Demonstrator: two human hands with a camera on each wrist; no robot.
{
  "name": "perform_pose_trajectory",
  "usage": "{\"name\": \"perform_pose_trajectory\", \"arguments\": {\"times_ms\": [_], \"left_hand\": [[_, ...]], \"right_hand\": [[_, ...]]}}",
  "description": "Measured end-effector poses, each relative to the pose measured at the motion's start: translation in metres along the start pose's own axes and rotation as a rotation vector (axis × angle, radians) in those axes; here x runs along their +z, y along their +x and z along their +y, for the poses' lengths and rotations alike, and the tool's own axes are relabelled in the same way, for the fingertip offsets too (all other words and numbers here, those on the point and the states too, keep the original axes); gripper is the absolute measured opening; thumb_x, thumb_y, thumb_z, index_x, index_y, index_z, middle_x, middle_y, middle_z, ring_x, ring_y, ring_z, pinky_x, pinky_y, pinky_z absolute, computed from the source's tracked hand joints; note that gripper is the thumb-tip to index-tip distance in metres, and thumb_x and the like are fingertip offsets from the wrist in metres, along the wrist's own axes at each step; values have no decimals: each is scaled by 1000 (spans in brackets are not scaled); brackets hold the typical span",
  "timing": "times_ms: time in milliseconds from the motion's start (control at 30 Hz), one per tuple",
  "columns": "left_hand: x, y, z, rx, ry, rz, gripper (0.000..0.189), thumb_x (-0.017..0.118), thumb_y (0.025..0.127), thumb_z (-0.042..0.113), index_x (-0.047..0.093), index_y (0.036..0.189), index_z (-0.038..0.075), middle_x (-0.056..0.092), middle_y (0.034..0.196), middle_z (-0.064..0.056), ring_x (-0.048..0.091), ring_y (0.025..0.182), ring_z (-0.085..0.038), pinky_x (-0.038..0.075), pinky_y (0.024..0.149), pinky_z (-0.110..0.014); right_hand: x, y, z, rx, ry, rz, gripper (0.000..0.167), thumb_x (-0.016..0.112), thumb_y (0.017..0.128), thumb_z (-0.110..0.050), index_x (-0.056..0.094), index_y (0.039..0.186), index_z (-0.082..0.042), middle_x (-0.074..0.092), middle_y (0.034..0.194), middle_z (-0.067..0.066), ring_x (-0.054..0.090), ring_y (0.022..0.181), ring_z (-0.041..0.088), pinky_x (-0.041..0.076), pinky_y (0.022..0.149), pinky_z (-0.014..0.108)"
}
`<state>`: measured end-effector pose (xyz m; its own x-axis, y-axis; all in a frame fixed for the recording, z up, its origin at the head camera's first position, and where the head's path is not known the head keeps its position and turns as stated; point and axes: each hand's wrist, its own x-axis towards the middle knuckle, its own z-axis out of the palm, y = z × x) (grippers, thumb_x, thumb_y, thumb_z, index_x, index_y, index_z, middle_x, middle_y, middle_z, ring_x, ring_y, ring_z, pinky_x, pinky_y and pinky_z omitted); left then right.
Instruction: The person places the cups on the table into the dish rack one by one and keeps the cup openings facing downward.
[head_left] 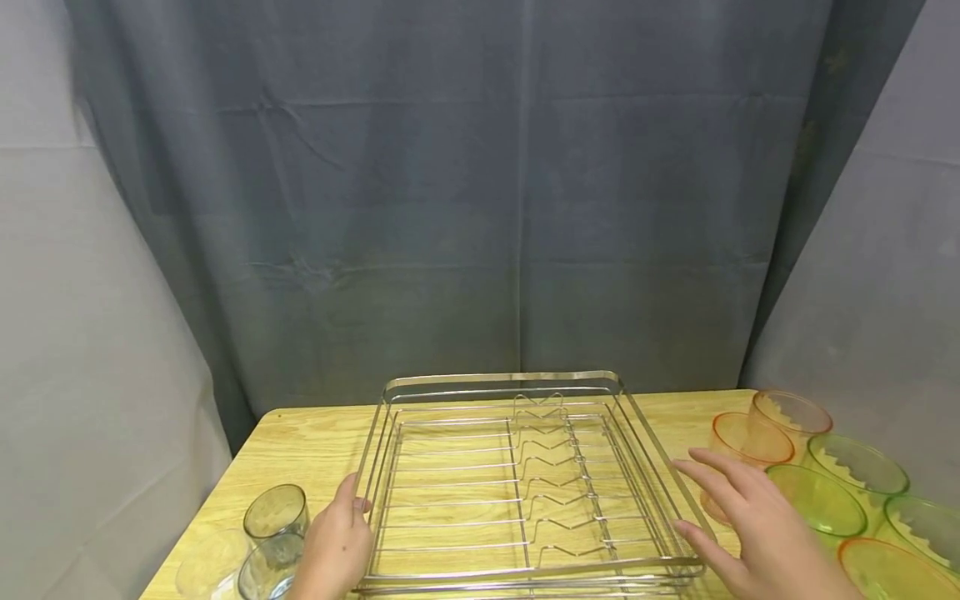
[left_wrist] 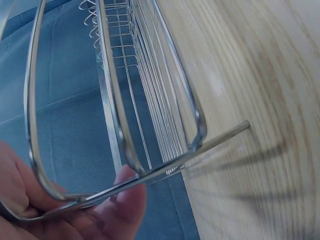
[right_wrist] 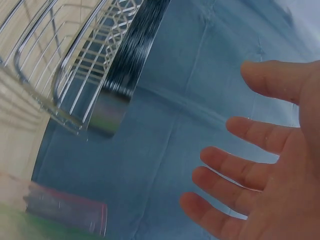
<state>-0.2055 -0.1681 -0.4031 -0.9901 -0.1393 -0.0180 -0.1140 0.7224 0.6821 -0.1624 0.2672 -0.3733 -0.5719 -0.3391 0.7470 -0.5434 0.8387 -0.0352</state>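
Note:
A silver wire dish rack (head_left: 504, 377) stands in the middle of the wooden table, with a row of bent wire dividers along its right half. At its left side my left hand (head_left: 333, 546) grips the frame. In the left wrist view, the fingers (left_wrist: 131, 202) of that hand wrap round the lower side wires of the rack (left_wrist: 196, 142). My right hand (head_left: 765, 525) is beside the rack's right rim with its fingers spread. The right wrist view shows this hand (right_wrist: 270, 185) apart from the rack (right_wrist: 108, 114), its palm bare.
Smoky drinking glasses (head_left: 276, 512) stand at the table's left front, beside a clear glass piece (head_left: 213, 562). Several tinted cups crowd the right side, orange-rimmed ones (head_left: 752, 442) at the back and green ones (head_left: 817, 500) in front. Grey curtains (head_left: 450, 208) enclose the table.

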Motion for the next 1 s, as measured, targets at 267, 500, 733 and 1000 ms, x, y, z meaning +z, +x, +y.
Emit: {"name": "perform_pose_trajectory", "arguments": {"times_ms": [267,500,733,1000], "left_hand": [[-3,-1,2,3,-43,-16,51,23,107,15,24,152,-7,64,127,-22,50,62,-18,43,60,-32],[0,-3,2,-7,-64,4,50,23,106,14,26,152,-6,65,126,-21,45,57,-18,40,55,-31],[3,-6,4,24,-64,15,49,24,106,14,27,151,-8,66,125,-21,51,63,-17,41,57,-31],[7,-6,6,7,-83,8,50,24,106,14,27,151,-7,65,125,-21,49,61,-18,41,56,-31]], "right_hand": [[-15,-12,16,76,-58,-26,69,92,63,-33,65,123,-12,63,122,9,56,101,29,32,86,16],[-27,-23,36,96,-127,-39,68,91,62,-36,66,118,-9,65,115,10,58,94,29,35,79,21],[-36,-37,54,97,-121,-15,63,84,74,-43,64,117,-1,63,114,20,55,93,37,39,81,46],[-52,-57,78,239,-191,9,63,80,80,-36,61,120,9,60,111,36,55,91,52,43,80,58]]}}
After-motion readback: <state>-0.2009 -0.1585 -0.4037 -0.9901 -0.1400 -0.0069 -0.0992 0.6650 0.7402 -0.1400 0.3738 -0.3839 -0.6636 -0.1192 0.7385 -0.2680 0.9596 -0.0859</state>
